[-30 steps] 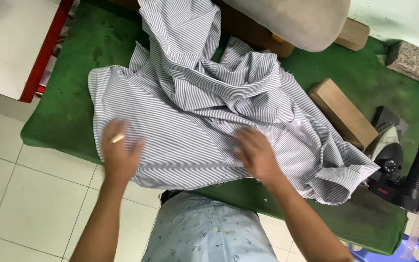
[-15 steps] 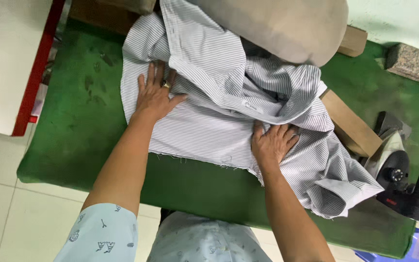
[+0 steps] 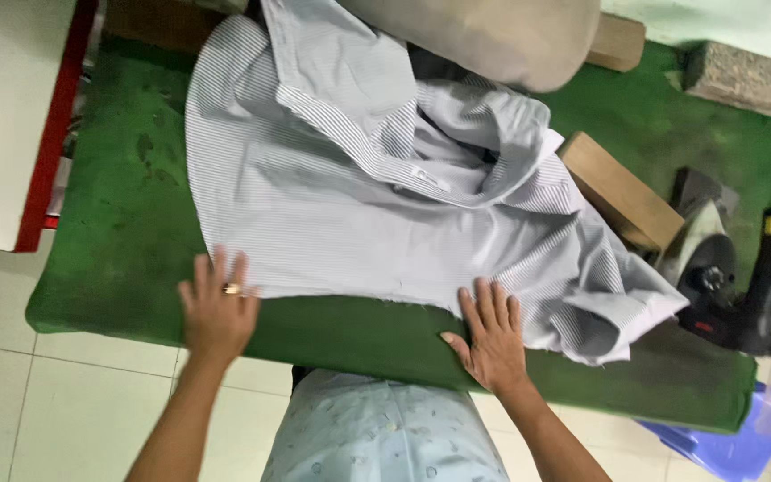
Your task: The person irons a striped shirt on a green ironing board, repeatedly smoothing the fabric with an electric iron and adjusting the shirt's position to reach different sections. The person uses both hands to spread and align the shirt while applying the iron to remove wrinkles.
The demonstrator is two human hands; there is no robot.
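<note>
Green table (image 3: 118, 232) | striped shirt (image 3: 359, 214), white collar label | left hand (image 3: 218, 308), right hand (image 3: 491, 335) flat, fingers spread, on hem | brown block (image 3: 622, 192) beside

Small white label (image 3: 427, 179) sewn inside striped shirt (image 3: 332, 214) collar, mid-board

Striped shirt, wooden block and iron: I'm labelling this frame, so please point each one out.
Striped shirt (image 3: 341, 223): head view, on the flat back panel.
Wooden block (image 3: 622, 192): head view, on its top face, right of the shirt.
Iron (image 3: 733, 286): head view, on its dark body at the table's right end.
</note>
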